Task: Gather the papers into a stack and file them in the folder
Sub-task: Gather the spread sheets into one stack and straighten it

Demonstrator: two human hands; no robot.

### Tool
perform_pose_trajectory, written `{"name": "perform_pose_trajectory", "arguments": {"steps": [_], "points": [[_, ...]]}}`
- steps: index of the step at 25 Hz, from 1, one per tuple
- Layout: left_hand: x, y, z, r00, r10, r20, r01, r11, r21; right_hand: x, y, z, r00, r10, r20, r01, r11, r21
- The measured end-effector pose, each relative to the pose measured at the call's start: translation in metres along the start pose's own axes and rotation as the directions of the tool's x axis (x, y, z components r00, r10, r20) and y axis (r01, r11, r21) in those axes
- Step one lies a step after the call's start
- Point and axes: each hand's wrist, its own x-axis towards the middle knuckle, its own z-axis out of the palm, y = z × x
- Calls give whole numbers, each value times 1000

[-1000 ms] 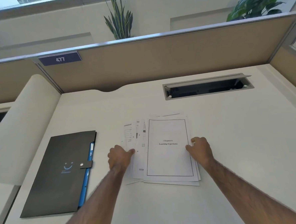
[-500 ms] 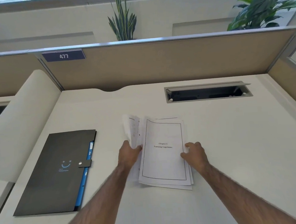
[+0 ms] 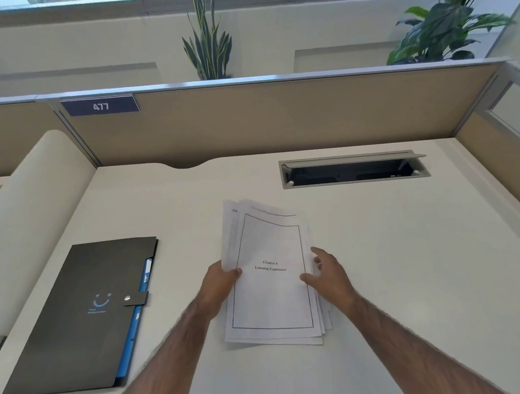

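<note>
A loose stack of white printed papers (image 3: 270,293) lies in the middle of the desk, its top sheet a bordered title page. The far ends of the sheets are lifted and fanned. My left hand (image 3: 220,283) grips the stack's left edge, thumb on top. My right hand (image 3: 329,274) holds the right edge with the thumb on the top sheet and fingers spread along the side. A black folder (image 3: 77,317) with a snap tab and blue inner dividers lies shut to the left, apart from the papers.
A white desk (image 3: 409,264) is bounded by tan partition panels (image 3: 278,116) at the back and right. An open cable tray (image 3: 353,171) is sunk into the desk behind the papers. A cream curved divider (image 3: 31,204) rises on the left.
The fanned sheets on the left have been pushed in under the title page. Both hands closed in on the stack's edges, and its far end has lifted off the desk.
</note>
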Motion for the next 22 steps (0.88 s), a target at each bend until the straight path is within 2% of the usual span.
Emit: {"name": "perform_pose_trajectory", "arguments": {"steps": [2, 4, 6, 8, 10, 12, 14, 16, 19, 22], "points": [[-8, 7, -1, 994, 43, 105, -33, 995, -98, -1, 0, -13, 995, 101, -24, -91, 956, 279], [-16, 18, -2, 977, 103, 188, -74, 985, -157, 0, -1, -26, 985, 150, 84, -171, 833, 526], [-22, 31, -3, 956, 153, 252, -117, 981, -154, 0, -5, -38, 984, 150, 91, -175, 766, 618], [-26, 41, 0, 944, 178, 277, -137, 977, -164, 0, -11, -48, 984, 179, -21, -118, 730, 673], [-28, 46, 3, 944, 195, 266, -142, 968, -207, -2, -16, -58, 992, 120, 33, -101, 623, 776], [-31, 51, 4, 943, 185, 278, -123, 966, -227, -7, -19, -65, 987, 12, 161, -140, 566, 813], [-33, 55, 7, 924, 180, 337, -133, 979, -156, -9, -23, -65, 982, -30, 187, -128, 619, 775], [-35, 56, 11, 910, 206, 360, -187, 979, -86, -12, -33, -61, 994, -20, 104, -64, 662, 747], [-44, 64, 15, 922, 293, 255, -280, 956, -84, -22, -54, -64, 998, -21, -57, 57, 652, 756], [-58, 83, 13, 894, 411, 178, -400, 912, -97, -35, -79, -82, 979, -112, -169, 201, 650, 733]]}}
